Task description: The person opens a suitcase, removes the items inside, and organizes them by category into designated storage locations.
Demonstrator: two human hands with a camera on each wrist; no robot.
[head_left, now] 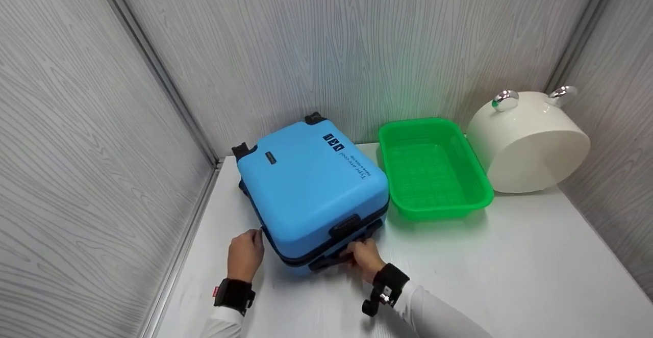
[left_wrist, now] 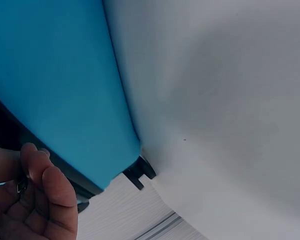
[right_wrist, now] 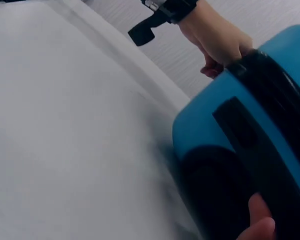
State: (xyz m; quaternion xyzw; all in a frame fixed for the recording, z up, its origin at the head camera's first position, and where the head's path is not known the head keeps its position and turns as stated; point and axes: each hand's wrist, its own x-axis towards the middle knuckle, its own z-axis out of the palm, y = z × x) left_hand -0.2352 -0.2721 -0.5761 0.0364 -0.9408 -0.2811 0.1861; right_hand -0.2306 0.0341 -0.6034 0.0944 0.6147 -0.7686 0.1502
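Note:
A blue hard-shell suitcase (head_left: pixel 306 185) lies flat on the white table, its wheels (head_left: pixel 315 118) toward the back wall. At its left front side my left hand (head_left: pixel 246 254) pinches the zipper pull (left_wrist: pixel 22 185) beside the black zipper band; the curled fingers mostly hide the pull. My right hand (head_left: pixel 365 257) grips the black carry handle (head_left: pixel 326 262) on the suitcase's front side, below the combination lock (head_left: pixel 345 225). In the right wrist view, the right thumb (right_wrist: pixel 260 222) lies over the dark handle part.
A green plastic basket (head_left: pixel 436 213) stands just right of the suitcase. Beyond it, a cream-white round pot (head_left: pixel 525 139) with shiny metal handles lies on its side near the right wall (head_left: pixel 622 139). Grey wood-grain panels (head_left: pixel 357 47) enclose the table (head_left: pixel 530 271) at the back and sides.

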